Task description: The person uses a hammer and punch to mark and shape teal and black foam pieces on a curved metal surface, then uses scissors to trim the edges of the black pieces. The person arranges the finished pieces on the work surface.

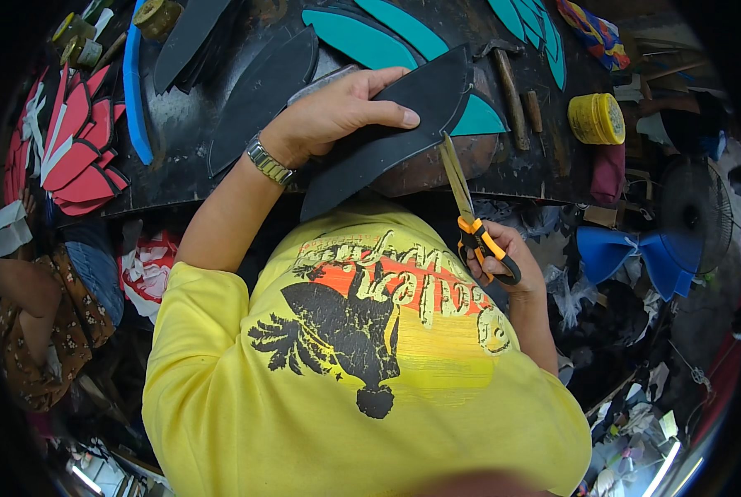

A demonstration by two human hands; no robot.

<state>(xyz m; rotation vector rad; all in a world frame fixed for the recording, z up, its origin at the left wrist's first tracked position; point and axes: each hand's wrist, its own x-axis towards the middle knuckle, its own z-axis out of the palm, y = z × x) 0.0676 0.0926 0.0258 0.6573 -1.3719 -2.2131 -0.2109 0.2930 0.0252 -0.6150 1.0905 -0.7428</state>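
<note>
My left hand (346,114) is closed on a black leaf-shaped sheet (433,95), its thumb pressed flat on the upper face and its other fingers mostly behind. The sheet is held up at a slant over the table's near edge. Scissors (468,222) with orange and black handles are gripped in my right hand (507,255), fingers in the loops. Their blades point up and away, nearly together, with the tips at the sheet's right-hand edge. Whether the tips touch the material I cannot tell. Behind the sheet, a teal piece (480,118) partly shows.
On the dark table (171,178) lie more black pieces (263,103), teal pieces (362,37), a blue strip (134,99) and a hammer (511,95). Red pieces (84,149) are piled left, near another person's arm (14,290). A yellow tub (596,119) and a fan (690,215) stand right.
</note>
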